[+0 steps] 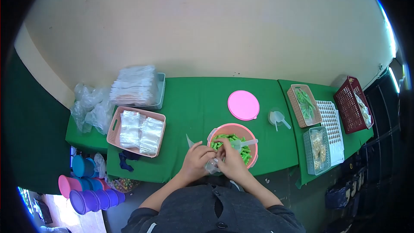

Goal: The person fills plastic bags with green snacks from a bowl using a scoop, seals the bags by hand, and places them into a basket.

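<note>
While your two hands meet at the near edge of the table, they pinch a small clear bag point(212, 165) between them. Your left hand point(197, 159) curls its fingers around the left side of the bag, and your right hand point(230, 162) closes on its right side. The bag sits just in front of the pink bowl point(254, 140), touching its near rim or very close to it. Green pieces point(243, 152) fill the bowl, and a clear scoop point(245, 143) lies on top of them.

A round pink lid point(243, 105) lies flat on the green cloth point(198, 99), farther away than the bowl. To the right of the lid sits a small clear cup point(276, 118). To the far left, a pink basket point(114, 129) holds stacks of empty clear bags point(141, 133). On the right side are a tan basket point(294, 103) with green things inside, a grey tray point(307, 151) and a dark red basket point(345, 103).
</note>
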{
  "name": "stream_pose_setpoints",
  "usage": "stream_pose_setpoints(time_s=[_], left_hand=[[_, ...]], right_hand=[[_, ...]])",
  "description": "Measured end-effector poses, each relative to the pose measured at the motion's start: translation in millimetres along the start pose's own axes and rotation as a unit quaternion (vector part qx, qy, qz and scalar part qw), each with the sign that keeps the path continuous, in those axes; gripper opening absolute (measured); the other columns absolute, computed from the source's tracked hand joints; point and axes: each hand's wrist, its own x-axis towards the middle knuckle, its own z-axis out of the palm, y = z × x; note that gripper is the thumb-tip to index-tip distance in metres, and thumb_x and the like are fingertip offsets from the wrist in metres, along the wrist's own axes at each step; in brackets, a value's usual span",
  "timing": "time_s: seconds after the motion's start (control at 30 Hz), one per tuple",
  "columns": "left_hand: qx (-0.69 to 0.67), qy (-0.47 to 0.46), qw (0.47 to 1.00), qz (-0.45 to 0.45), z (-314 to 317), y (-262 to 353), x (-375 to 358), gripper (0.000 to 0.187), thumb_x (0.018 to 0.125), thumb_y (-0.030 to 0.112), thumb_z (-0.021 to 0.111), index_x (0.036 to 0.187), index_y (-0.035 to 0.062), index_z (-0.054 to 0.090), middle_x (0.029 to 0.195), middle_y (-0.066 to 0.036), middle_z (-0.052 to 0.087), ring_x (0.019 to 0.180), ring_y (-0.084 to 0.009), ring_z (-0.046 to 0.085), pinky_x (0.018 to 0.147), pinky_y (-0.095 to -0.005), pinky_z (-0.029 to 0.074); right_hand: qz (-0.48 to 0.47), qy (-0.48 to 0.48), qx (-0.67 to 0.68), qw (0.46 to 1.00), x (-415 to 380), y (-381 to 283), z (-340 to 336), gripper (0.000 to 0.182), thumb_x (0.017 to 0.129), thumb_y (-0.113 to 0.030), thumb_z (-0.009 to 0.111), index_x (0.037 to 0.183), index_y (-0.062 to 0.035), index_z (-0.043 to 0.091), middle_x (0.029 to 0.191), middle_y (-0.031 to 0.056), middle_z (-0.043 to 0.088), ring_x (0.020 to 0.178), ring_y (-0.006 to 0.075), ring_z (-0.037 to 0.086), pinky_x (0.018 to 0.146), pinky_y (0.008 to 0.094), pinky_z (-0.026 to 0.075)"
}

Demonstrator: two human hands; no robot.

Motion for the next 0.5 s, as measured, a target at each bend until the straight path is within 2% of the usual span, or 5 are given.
stream_pose_setpoints(time_s=[0.07,0.2,0.3,0.4,0.5], left_hand=[[0.034,0.011,0.999,0.010,-2.5,-2.6,1.0,0.045,0.061,0.019,0.080,0.100,0.0119,0.059,0.103,-0.003,0.063,0.101,-0.0221,0.061,0.098,-0.0476,0.041],[-0.012,0.083,0.996,-0.026,-14.7,2.5,6.9,0.039,0.065,0.016,0.081,0.097,0.0119,0.060,0.101,-0.003,0.067,0.099,-0.0227,0.064,0.099,-0.0473,0.040],[-0.107,0.140,0.983,-0.057,-19.1,-6.0,1.6,0.042,0.067,0.012,0.083,0.100,0.0109,0.056,0.099,-0.006,0.067,0.098,-0.0225,0.064,0.101,-0.0481,0.039],[-0.206,0.162,0.964,-0.054,-16.8,-4.3,0.6,0.050,0.067,0.010,0.084,0.105,0.0102,0.050,0.099,-0.008,0.066,0.098,-0.0229,0.064,0.102,-0.0491,0.038],[-0.274,0.134,0.952,-0.018,-18.9,9.1,11.3,0.055,0.067,0.008,0.084,0.106,0.0101,0.046,0.097,-0.009,0.065,0.097,-0.0234,0.064,0.104,-0.0501,0.037]], right_hand=[[0.029,0.045,0.036,0.998,0.5,-4.9,-2.9,0.045,0.082,0.002,0.062,0.123,-0.0046,0.044,0.079,0.0068,0.054,0.071,0.0151,0.057,0.064,0.0307,0.047],[0.004,0.039,0.097,0.994,1.0,-6.9,-4.6,0.041,0.087,0.000,0.057,0.126,-0.0038,0.044,0.084,0.0068,0.055,0.075,0.0129,0.056,0.067,0.0288,0.046],[-0.031,0.071,0.267,0.960,9.3,10.1,-4.9,0.040,0.096,-0.015,0.052,0.133,-0.0033,0.042,0.090,0.0066,0.055,0.080,0.0113,0.054,0.071,0.0269,0.045],[0.061,0.093,0.294,0.949,25.8,47.4,1.6,0.041,0.100,-0.026,0.048,0.134,-0.0037,0.043,0.105,0.0070,0.055,0.084,0.0121,0.053,0.078,0.0261,0.045],[0.183,-0.045,0.398,0.898,33.0,57.5,16.9,0.038,0.102,-0.033,0.043,0.117,-0.0005,0.058,0.107,0.0065,0.061,0.087,0.0098,0.056,0.078,0.0262,0.047]])
